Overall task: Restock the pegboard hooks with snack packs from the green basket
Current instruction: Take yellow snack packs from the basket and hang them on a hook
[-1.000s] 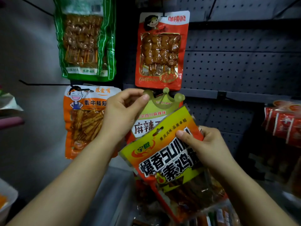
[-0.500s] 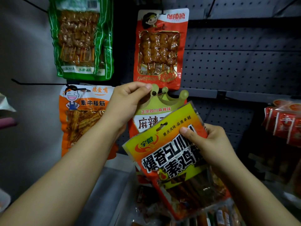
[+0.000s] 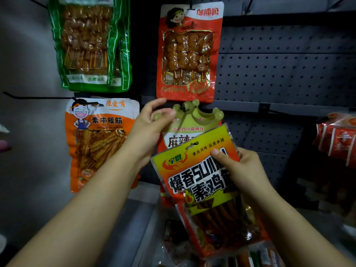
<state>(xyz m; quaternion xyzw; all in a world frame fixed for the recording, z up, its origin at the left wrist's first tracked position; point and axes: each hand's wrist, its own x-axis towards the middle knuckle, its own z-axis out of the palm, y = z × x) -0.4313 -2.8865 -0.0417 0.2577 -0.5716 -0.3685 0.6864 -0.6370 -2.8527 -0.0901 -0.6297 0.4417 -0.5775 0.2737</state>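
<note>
Pegboard (image 3: 279, 74) fills the head view and carries hanging snack packs. Crown-topped pack (image 3: 194, 122) hangs at the pegboard's lower centre, its hang hole on a hook. Left hand (image 3: 152, 124) pinches the left point of the crown between thumb and curled fingers. Right hand (image 3: 240, 170) grips the yellow-and-red snack pack (image 3: 200, 182), tilted, in front of the crown-topped pack and overlapping its lower part. Orange pack (image 3: 96, 141) hangs left of the crown-topped pack; red skewer pack (image 3: 186, 53) directly above it; green pack (image 3: 90, 43) upper left.
</note>
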